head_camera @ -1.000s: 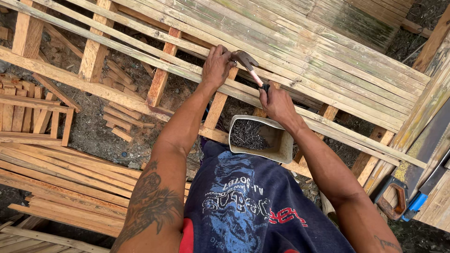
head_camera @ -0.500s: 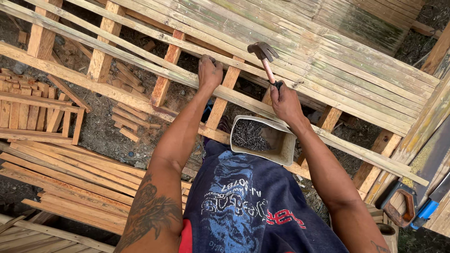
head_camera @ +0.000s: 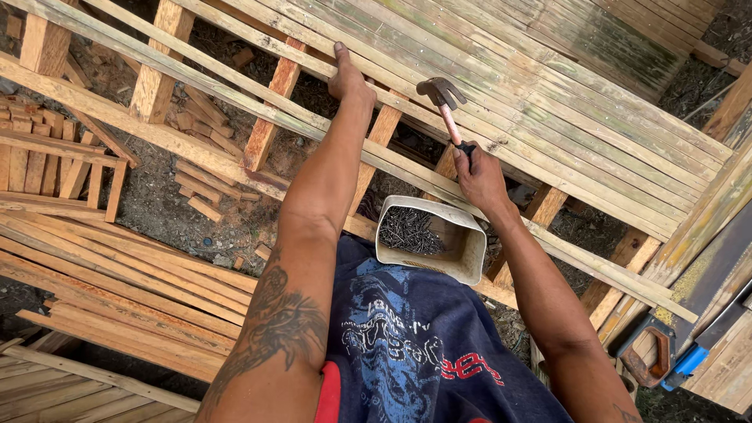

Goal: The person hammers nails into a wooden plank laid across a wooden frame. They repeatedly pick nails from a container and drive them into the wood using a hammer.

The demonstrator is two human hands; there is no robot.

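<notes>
Item, as I see it from the head camera: left hand pressed flat, fingers extended, on a bamboo slat lying across the wooden joists. Right hand closed round a claw hammer, head raised just above the slats. Cream tub of nails below the right hand. Beyond the hammer, slats lie close; I judge those nearer both hands, widely gapped, still unfinished.
</notes>
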